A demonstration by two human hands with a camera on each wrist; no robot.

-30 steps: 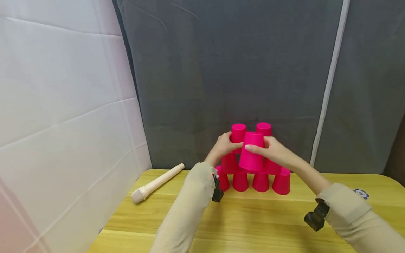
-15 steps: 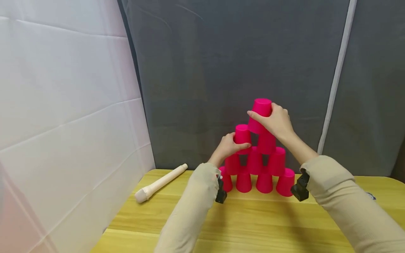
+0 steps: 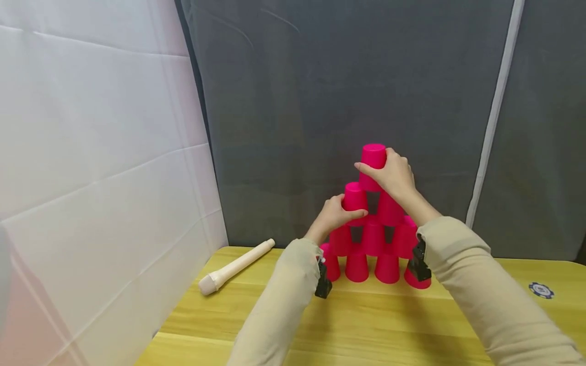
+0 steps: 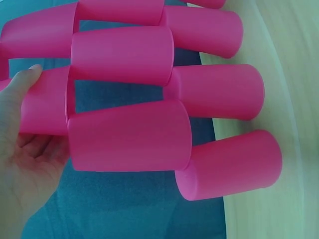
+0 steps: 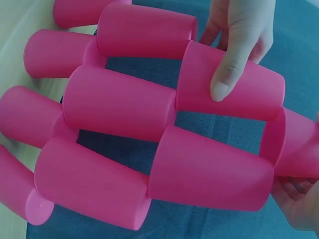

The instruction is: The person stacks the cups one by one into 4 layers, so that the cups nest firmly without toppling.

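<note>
A pyramid of upside-down pink cups point(image 3: 373, 239) stands right of centre in the head view, at the far edge of a yellow wooden bench point(image 3: 320, 325), just in front of a dark grey curtain point(image 3: 343, 91). The top cup point(image 3: 373, 165) sits at the peak, its long axis upright and its closed base upward, resting across the two cups of the row below. The right hand point(image 3: 393, 175) is the one on it, fingers curled round its side from the right. The left hand point(image 3: 336, 214) is lower and to the left, gripping the left cup of the second row point(image 3: 354, 198). A pale wooden pestle-like stick point(image 3: 235, 267) lies on the bench at lower left, well apart, near a white sheet point(image 3: 91, 168). A small blue and white chip point(image 3: 541, 290) lies at lower right.
</note>
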